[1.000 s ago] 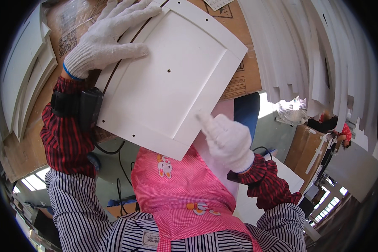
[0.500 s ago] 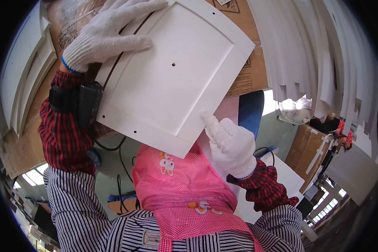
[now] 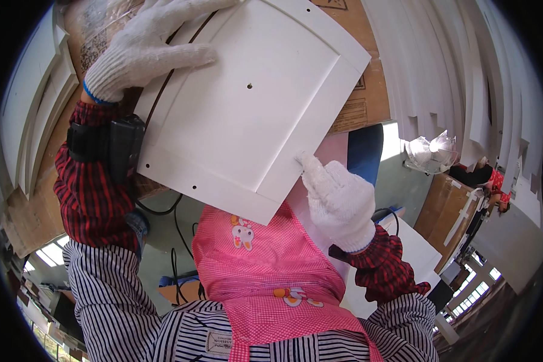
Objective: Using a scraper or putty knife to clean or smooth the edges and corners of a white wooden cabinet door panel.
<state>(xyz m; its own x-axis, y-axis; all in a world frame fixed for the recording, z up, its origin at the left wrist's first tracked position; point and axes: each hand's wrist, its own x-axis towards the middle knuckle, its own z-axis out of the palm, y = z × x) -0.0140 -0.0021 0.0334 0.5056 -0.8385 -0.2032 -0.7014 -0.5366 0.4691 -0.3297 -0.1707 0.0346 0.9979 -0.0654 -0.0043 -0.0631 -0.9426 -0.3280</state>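
A white panel with raised border strips and several small dark holes lies tilted in front of me. My left hand, in a white knit glove, rests flat across its upper left edge, thumb spread over the surface. The panel's lower right edge is touched by the fingertips of my right hand, also in a white glove. Its other fingers are curled in, and whether something small is pinched there is hidden. Dark slots run along the panel's left side, next to my left hand.
Brown cardboard lies under the panel. White curved boards are stacked at the left, and long white strips stand at the right. Beyond are a fan, a cardboard box and another person. Black cables hang below.
My right hand has slid a little up and to the right along the panel's edge. My left hand has shifted slightly upward, still on the panel.
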